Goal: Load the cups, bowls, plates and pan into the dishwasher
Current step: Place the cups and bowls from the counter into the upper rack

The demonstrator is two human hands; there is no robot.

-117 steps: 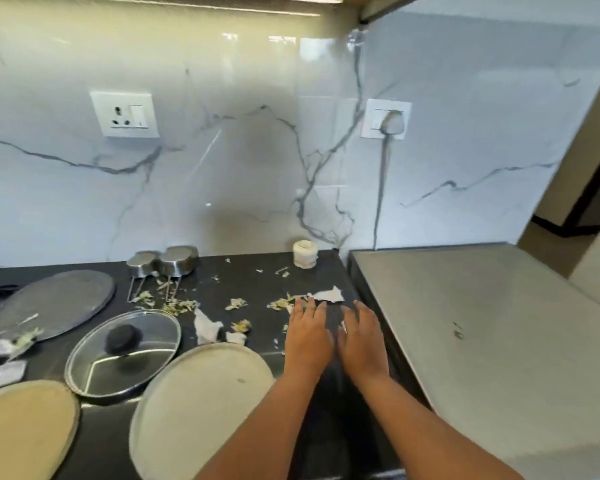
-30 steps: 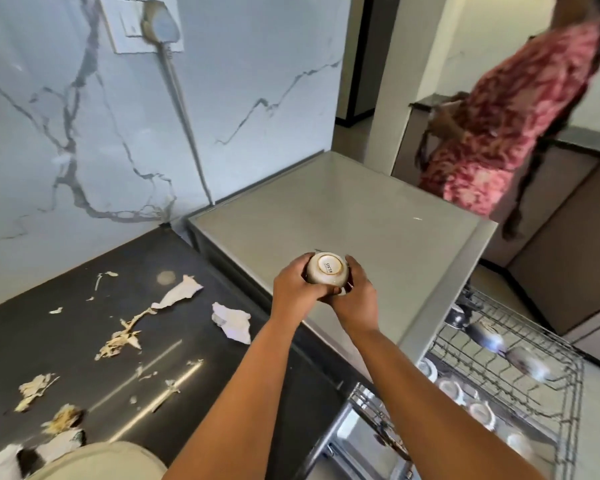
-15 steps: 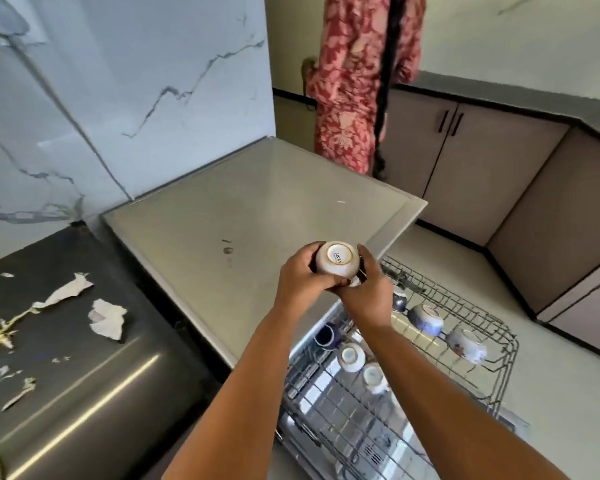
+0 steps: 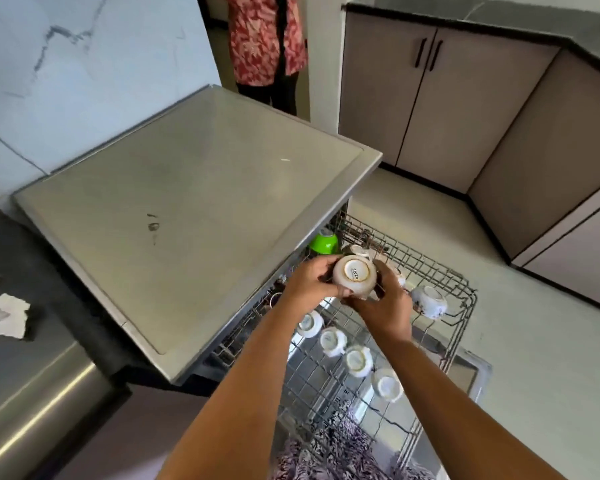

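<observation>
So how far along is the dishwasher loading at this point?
Partly done. Several cups already sit upside down in the pulled-out rack, including a white cup and a green cup. The left hand and right hand together hold an upturned cup above it, not yet placed. No bowls, plates or pan are visible here.

A small white cup (image 4: 354, 274) is upside down, its ringed base with printed lettering facing up, gripped between the left hand (image 4: 309, 280) and the right hand (image 4: 383, 308). Just below the hands lies the pulled-out wire dishwasher rack (image 4: 461, 327), with four white cups (image 4: 357, 360) inverted in a row beneath the right wrist, a patterned cup (image 4: 429, 301) right of the right hand and a green cup (image 4: 323, 242) just beyond the left.
</observation>
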